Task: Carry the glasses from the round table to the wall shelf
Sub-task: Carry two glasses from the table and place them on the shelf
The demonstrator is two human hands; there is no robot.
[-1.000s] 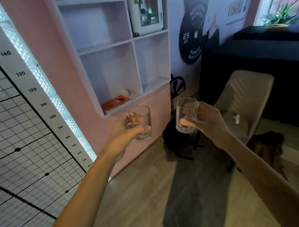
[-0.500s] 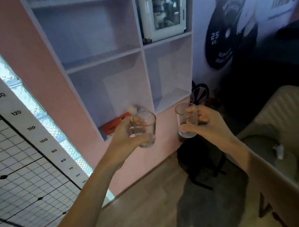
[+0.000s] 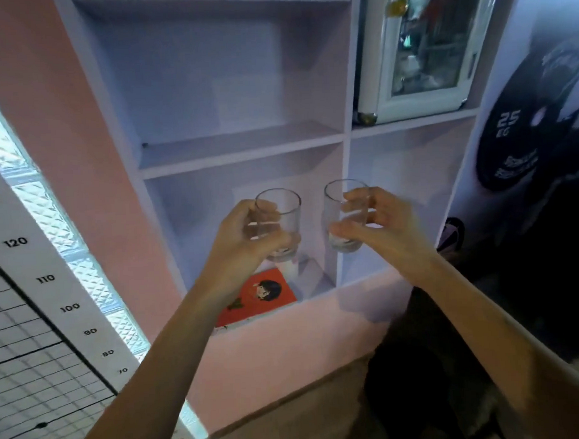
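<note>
Two clear drinking glasses are held upright in front of the white wall shelf [image 3: 242,158]. My left hand [image 3: 246,241] grips the left glass [image 3: 281,213] around its lower half. My right hand [image 3: 378,228] grips the right glass [image 3: 344,203] from the right side. Both glasses hover level with the lowest left compartment of the shelf, side by side and a small gap apart. The round table is out of view.
An orange book [image 3: 258,298] lies on the bottom board of the lowest left compartment, with a small white object [image 3: 288,269] behind it. A white glass-door cabinet [image 3: 430,47] fills the upper right compartment. A black bag [image 3: 421,379] sits on the floor at the lower right.
The view has come closer to the shelf. Both hands have risen with their glasses and moved nearer together, now in front of the lowest compartment.
</note>
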